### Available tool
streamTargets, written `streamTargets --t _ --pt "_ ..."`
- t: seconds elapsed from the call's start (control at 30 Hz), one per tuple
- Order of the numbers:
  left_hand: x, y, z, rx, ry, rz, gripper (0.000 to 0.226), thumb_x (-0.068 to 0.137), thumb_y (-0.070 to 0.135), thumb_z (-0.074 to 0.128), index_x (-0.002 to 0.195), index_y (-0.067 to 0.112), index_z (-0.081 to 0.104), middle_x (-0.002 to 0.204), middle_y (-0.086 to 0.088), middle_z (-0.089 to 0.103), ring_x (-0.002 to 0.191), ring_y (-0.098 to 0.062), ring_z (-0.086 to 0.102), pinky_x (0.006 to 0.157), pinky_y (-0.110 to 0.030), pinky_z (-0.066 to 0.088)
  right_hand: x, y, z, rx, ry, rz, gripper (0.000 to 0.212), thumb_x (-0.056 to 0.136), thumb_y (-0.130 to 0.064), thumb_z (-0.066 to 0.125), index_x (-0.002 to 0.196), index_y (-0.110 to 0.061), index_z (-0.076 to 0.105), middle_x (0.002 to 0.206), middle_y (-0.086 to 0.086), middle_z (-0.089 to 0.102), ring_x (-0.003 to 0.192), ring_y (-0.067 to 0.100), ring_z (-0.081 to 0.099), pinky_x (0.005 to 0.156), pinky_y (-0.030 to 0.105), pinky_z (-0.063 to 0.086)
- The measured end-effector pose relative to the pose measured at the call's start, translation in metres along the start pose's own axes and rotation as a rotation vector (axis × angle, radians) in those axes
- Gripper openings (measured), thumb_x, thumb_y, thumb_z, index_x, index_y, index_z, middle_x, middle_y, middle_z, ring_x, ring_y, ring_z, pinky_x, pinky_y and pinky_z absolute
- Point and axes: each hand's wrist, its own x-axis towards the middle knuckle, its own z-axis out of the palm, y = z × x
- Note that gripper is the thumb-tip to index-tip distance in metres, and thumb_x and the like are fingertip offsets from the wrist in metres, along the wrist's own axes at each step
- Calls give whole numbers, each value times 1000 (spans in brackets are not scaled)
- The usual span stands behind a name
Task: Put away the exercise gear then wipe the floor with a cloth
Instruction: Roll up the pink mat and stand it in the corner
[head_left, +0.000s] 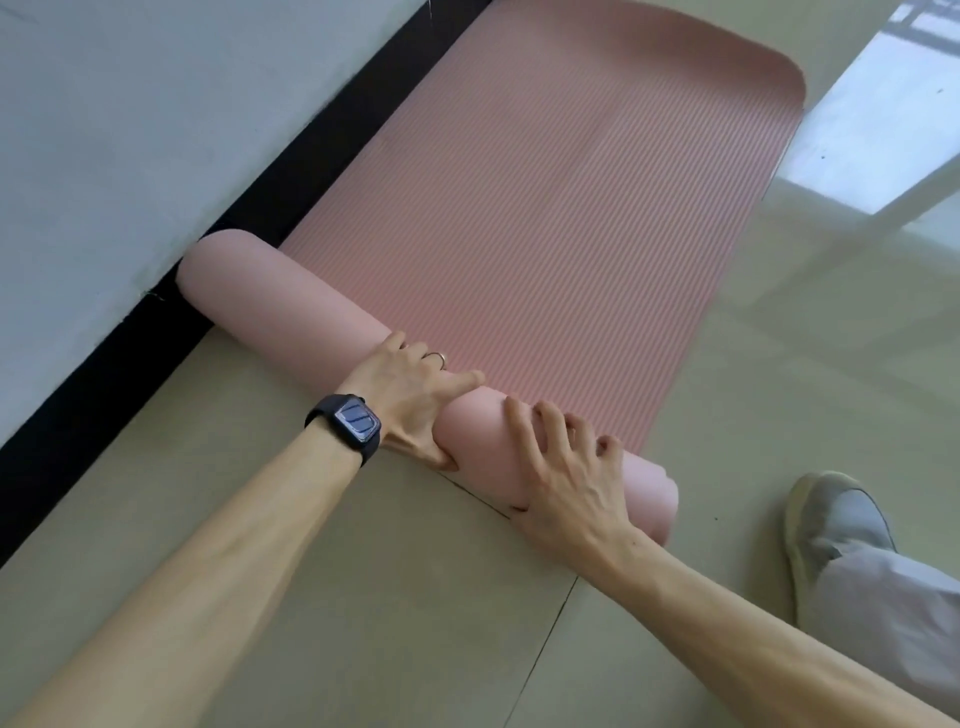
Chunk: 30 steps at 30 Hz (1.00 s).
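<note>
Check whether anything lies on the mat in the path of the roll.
Nothing visible does. The flat ribbed stretch of the pink exercise mat lies bare to its far end. The black baseboard runs close by the roll's left end, and a grey shoe sits off the mat to the right.
</note>
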Motion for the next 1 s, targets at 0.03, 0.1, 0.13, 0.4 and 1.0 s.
streamTargets --t 0.03,0.1,0.13,0.4,1.0 --pt "-3 4 0 -19 -16 6 98 52 92 45 132 37 35 102 -2 65 90 -25 59 89 -42 40 2 7 -3 -3 -16 -19 114 59 -46 75 152 -25 12 137 3 38 117 34 47 83 51 41" --pt "-7 12 2 -85 -29 5 99 53 94 42 134 37 35 102 1 65 90 -23 60 90 -40 41 3 19 -12 40 -87 -64 107 61 -52 70 149 -30 13 133 -4 41 111 30 49 80 47 43" --pt "-8 15 4 -124 -16 -1 99 55 94 42 136 38 34 106 1 65 94 -23 60 92 -40 41 5 24 -16 74 -140 -86 106 61 -56 68 148 -32 14 133 -6 41 111 29 50 81 47 44" --pt "-15 5 26 -21 67 -60 125 67 91 47 151 35 -27 165 -16 4 152 -37 -4 120 -60 2 70 71 -50 349 -558 51 107 54 -50 77 147 -39 27 125 -8 53 118 23 52 95 42 48" --pt "-1 22 -13 -295 -170 -85 108 51 82 63 146 45 28 139 2 51 123 -22 52 105 -41 41 -4 41 -34 121 -218 -39 111 60 -58 69 149 -41 5 132 -3 43 112 28 49 90 49 42"
